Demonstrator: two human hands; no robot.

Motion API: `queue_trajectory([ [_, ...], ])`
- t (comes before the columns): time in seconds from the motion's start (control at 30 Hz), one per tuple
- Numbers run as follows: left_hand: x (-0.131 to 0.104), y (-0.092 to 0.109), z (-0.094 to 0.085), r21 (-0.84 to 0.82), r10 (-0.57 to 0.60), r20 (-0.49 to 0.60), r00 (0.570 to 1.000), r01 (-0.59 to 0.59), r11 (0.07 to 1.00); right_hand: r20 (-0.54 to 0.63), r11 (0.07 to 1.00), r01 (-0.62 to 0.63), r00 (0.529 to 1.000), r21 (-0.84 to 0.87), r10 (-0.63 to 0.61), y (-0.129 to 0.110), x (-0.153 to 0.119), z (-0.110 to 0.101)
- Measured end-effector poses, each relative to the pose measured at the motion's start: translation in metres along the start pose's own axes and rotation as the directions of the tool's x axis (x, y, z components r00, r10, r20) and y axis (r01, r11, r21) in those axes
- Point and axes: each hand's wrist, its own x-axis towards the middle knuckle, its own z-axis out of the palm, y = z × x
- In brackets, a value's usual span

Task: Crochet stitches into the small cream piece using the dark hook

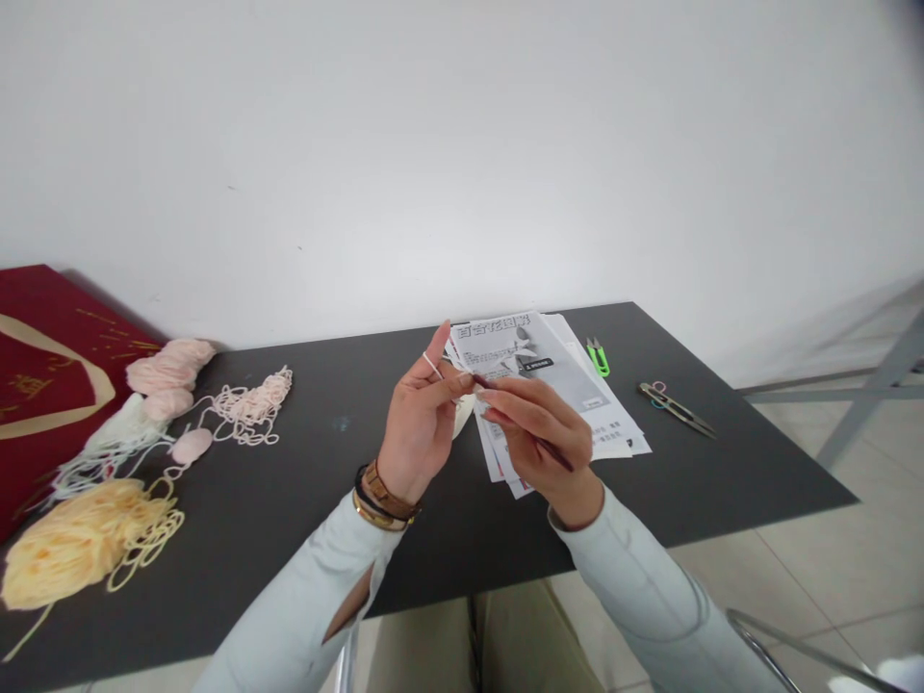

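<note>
My left hand (419, 423) is raised over the table, thumb pinched against a finger and index finger pointing up. A strand of white yarn (431, 363) passes round that index finger. Between my hands shows a small cream-white piece (464, 414), partly hidden by my left hand; its kind is hard to make out. My right hand (549, 428) is closed round a slim dark crochet hook (557, 455), held like a pen. The hook's front end meets the left fingertips, and its very tip is hidden there.
Printed pattern sheets (599, 419) lie behind my hands on the black table (757, 472). To their right are green thread snips (598, 356) and metal snips (677, 410). Leftward sit yellow yarn (79, 539), pink yarn (173, 366), white yarn (119, 438) and a red bag (43, 385).
</note>
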Motion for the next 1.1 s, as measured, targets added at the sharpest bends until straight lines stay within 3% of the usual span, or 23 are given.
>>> queue_trajectory([
  [0.17, 0.002, 0.013, -0.003, 0.014, -0.118, 0.068, 0.991, 0.117, 0.993, -0.109, 0.957, -0.221, 0.964, 0.187, 0.244, -0.002, 0.004, 0.003],
  [0.27, 0.001, 0.017, -0.002, 0.01, -0.106, 0.099, 0.99, 0.105, 0.994, -0.108, 0.894, -0.323, 0.923, 0.312, 0.371, -0.004, 0.006, 0.005],
  [0.47, -0.001, 0.019, 0.001, 0.03, -0.016, 0.075, 0.997, 0.014, 0.999, -0.114, 0.792, -0.397, 0.86, 0.464, 0.498, -0.003, 0.009, 0.003],
  [0.6, -0.002, 0.021, 0.001, 0.063, 0.011, 0.07, 0.998, -0.015, 0.998, -0.117, 0.76, -0.427, 0.832, 0.49, 0.542, -0.004, 0.011, 0.0],
  [0.93, -0.003, 0.02, 0.0, 0.042, 0.022, 0.085, 0.996, -0.026, 0.999, -0.103, 0.745, -0.411, 0.838, 0.525, 0.535, -0.003, 0.015, -0.005],
  [1.1, -0.003, 0.02, -0.001, 0.059, 0.027, 0.084, 0.996, -0.032, 0.998, -0.074, 0.691, -0.443, 0.81, 0.572, 0.581, -0.004, 0.017, -0.005],
])
